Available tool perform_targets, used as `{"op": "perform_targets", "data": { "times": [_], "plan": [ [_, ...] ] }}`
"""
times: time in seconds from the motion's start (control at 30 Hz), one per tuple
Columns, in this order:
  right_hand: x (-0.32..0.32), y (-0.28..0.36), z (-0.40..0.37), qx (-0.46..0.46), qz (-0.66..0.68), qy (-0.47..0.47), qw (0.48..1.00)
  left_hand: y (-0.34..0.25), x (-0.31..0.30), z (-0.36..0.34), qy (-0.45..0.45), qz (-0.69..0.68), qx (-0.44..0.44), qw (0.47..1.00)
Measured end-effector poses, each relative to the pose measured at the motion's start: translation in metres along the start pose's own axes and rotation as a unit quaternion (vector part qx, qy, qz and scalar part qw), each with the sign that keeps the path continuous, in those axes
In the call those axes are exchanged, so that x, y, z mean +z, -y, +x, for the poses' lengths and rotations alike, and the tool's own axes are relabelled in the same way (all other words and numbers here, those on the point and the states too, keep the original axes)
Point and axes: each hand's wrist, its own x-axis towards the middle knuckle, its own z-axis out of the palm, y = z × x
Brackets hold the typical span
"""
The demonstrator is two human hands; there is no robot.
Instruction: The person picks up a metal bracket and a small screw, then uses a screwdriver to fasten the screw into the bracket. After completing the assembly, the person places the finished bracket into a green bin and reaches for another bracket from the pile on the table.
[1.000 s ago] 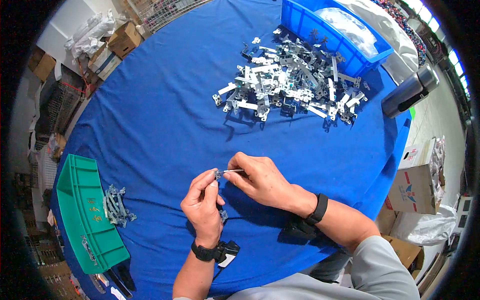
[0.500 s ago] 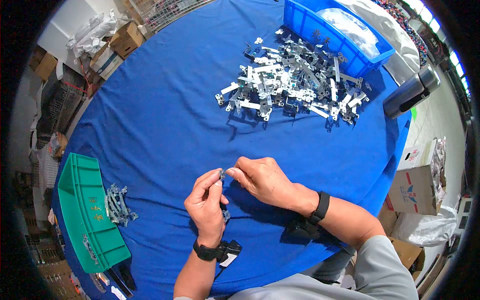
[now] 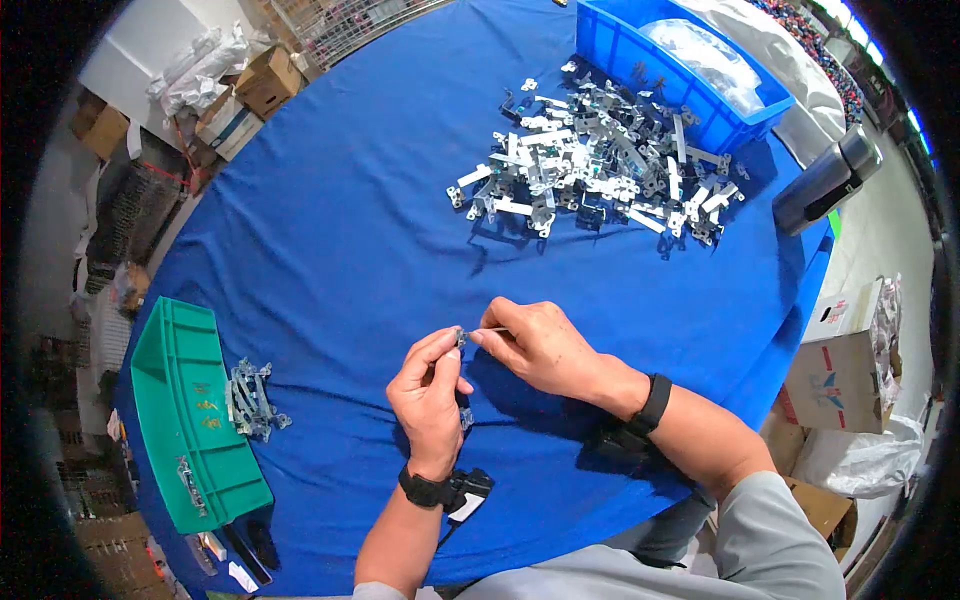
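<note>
My left hand (image 3: 430,400) pinches a small metal part (image 3: 461,337) between thumb and fingertips, just above the blue tablecloth (image 3: 330,230). My right hand (image 3: 540,345) meets it from the right, its fingers closed on a thin metal pin (image 3: 492,329) that points into the part. Another small metal piece (image 3: 466,418) shows under the left palm. Both wrists wear black bands. A large heap of loose silver metal brackets (image 3: 600,160) lies at the far side of the table.
A blue bin (image 3: 680,70) with a plastic bag stands behind the heap. A green tray (image 3: 185,420) sits at the left edge with a small stack of assembled brackets (image 3: 252,400) beside it. A dark flask (image 3: 825,180) stands at the right edge. Cardboard boxes surround the table.
The hands stay together on the small part; the pin shows again between the right fingers after being hidden half a second ago. The view has shifted slightly right and down.
</note>
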Motion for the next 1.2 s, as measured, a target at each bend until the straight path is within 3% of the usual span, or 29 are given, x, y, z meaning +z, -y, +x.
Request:
{"op": "perform_targets", "data": {
  "times": [0.1, 0.17, 0.3, 0.4, 0.5, 0.57, 0.67, 0.8, 0.87, 0.93, 1.0, 1.13, 1.2],
  "plan": [
    [0.002, -0.0021, -0.0006, -0.041, 0.047, -0.055, 0.997, 0.0006, 0.0008, 0.0007, 0.0, 0.001, -0.001, 1.0],
    [-0.0011, -0.0027, -0.0025, -0.035, -0.059, 0.005, 0.998, 0.0003, 0.0011, 0.0, -0.006, 0.011, 0.008, 1.0],
    [0.0011, -0.0018, -0.0014, -0.012, -0.073, 0.017, 0.997, 0.0025, -0.0021, 0.0003, -0.002, 0.016, 0.005, 1.0],
    [0.0032, -0.0029, -0.0015, -0.043, 0.034, -0.039, 0.998, 0.0019, -0.0011, 0.0003, -0.001, 0.015, -0.001, 1.0],
    [-0.0008, 0.0005, -0.0034, -0.028, 0.006, -0.027, 0.999, 0.0014, -0.0019, 0.0, -0.003, 0.017, -0.001, 1.0],
    [-0.0029, -0.001, -0.0023, 0.0, -0.073, 0.039, 0.997, 0.0002, -0.0009, -0.0006, -0.004, 0.021, -0.001, 1.0],
    [0.0002, -0.0021, -0.0015, -0.024, 0.023, -0.017, 0.999, -0.0007, 0.0003, -0.0004, 0.002, 0.007, 0.003, 1.0],
    [-0.0004, 0.0007, -0.0026, -0.031, 0.036, -0.036, 0.998, 0.0004, -0.0005, -0.0004, -0.008, 0.009, -0.004, 1.0],
    [-0.0022, -0.0031, -0.0033, 0.003, -0.062, 0.035, 0.997, -0.0012, 0.0008, -0.0007, -0.01, 0.009, 0.005, 1.0],
    [-0.003, 0.0012, -0.0014, 0.025, -0.064, 0.05, 0.996, -0.0005, -0.0004, -0.001, -0.011, 0.011, -0.006, 1.0],
    [-0.0014, 0.0001, -0.0013, -0.024, 0.039, -0.017, 0.999, -0.0017, 0.0008, -0.0007, -0.006, 0.007, 0.0, 1.0],
    [-0.0009, -0.0011, -0.0013, -0.042, 0.012, -0.038, 0.998, -0.0004, 0.0001, -0.0001, -0.005, 0.002, 0.002, 1.0],
    [-0.0055, -0.0029, -0.0022, -0.007, -0.067, 0.051, 0.996, -0.0003, -0.0004, -0.0007, -0.003, 0.005, 0.003, 1.0]
  ]
}}
